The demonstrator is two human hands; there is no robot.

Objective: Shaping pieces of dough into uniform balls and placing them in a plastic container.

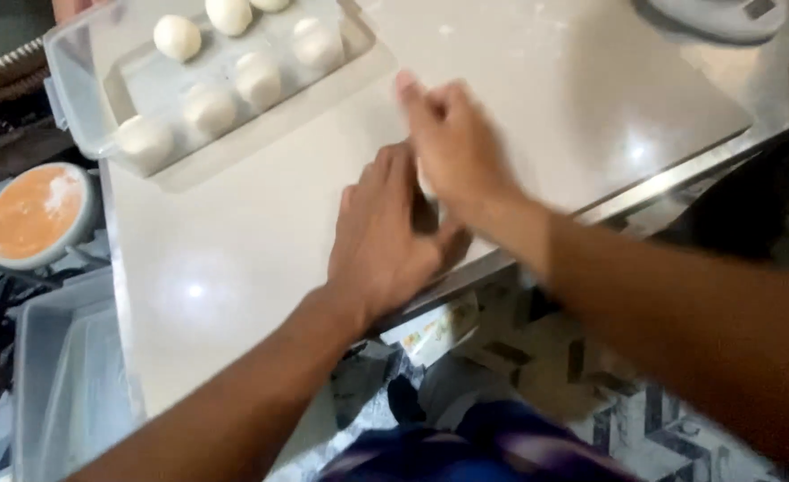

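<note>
While both hands [421, 201] cup something pale, seven dough balls [209, 107] fill the tray [73, 80], perhaps.

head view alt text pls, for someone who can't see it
Two bare hands, the left hand and right hand, are cupped together around a small white dough piece on a white work board. At the top left, a clear plastic tray holds about seven round dough balls, with a round orange-topped container at the left edge.

Both forearms bare, no sleeves in view. Left hand [386, 241] and right hand [455, 147] without gloves, rings, watch. Dark blue-purple garment [466, 451] at lower edge, folds blurred.
</note>
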